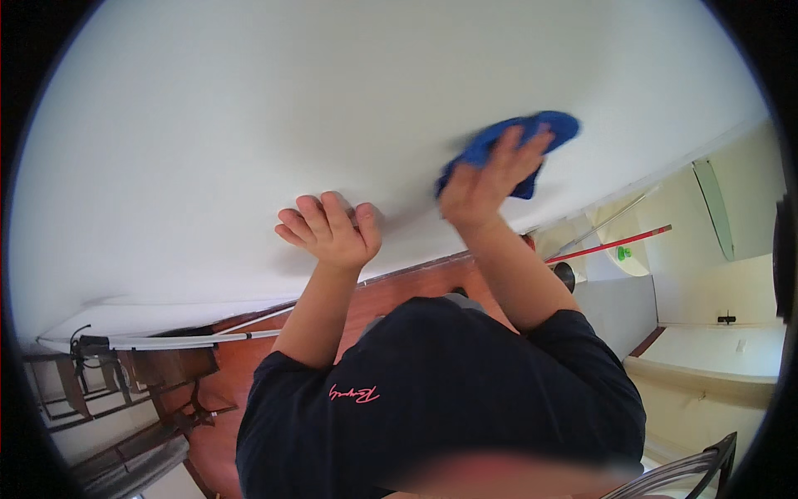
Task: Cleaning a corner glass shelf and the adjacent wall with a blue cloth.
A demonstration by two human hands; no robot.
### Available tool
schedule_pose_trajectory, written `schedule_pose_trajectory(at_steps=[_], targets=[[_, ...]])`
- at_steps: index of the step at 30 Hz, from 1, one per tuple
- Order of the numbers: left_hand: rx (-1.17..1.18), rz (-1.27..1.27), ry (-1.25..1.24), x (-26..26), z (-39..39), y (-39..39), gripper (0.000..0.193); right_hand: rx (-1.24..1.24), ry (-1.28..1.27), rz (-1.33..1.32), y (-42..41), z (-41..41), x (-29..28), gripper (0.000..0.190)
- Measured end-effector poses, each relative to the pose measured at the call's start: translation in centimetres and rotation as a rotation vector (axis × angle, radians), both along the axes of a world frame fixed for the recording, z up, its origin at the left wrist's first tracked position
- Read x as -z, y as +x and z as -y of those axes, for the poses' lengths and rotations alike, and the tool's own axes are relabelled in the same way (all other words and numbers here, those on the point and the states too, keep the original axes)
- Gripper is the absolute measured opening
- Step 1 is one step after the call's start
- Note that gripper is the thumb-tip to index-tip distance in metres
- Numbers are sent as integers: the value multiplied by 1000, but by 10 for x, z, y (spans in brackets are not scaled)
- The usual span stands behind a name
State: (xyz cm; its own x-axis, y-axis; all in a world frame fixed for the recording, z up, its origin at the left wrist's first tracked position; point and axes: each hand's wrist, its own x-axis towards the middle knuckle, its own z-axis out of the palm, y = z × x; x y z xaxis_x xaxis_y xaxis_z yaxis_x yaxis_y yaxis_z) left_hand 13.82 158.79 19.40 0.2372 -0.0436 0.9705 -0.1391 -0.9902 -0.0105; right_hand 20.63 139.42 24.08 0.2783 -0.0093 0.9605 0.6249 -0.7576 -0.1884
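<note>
In front of me a smooth white wall (386, 75) spans the upper part of the head view. My right hand (483, 181) presses a blue cloth (555, 125) flat against it, fingers spread over the fabric; hand and cloth are slightly blurred. Part of the cloth juts out past the fingertips, and a darker fold hangs below the palm. Lower and to the left, my left hand (336, 234) rests on or very close to the bare wall. Its fingers are apart and it holds nothing.
Reddish-brown flooring (212, 436) lies below. At right, a red pole (614, 243) and a grey pole (598, 221) lean near a bucket-like dark object (564, 274). Dark wooden furniture (168, 368) stands at left, with white trunking (181, 340) along the wall.
</note>
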Motion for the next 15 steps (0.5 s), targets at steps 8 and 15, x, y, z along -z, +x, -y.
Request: schedule_pose_trajectory(at_steps=[8, 15], targets=[[-12, -20, -69, 5, 2, -4, 59, -68, -423, 140, -16, -26, 13, 58], [-22, 4, -47, 2, 2, -2, 59, -75, 94, -29, -3, 9, -3, 63]])
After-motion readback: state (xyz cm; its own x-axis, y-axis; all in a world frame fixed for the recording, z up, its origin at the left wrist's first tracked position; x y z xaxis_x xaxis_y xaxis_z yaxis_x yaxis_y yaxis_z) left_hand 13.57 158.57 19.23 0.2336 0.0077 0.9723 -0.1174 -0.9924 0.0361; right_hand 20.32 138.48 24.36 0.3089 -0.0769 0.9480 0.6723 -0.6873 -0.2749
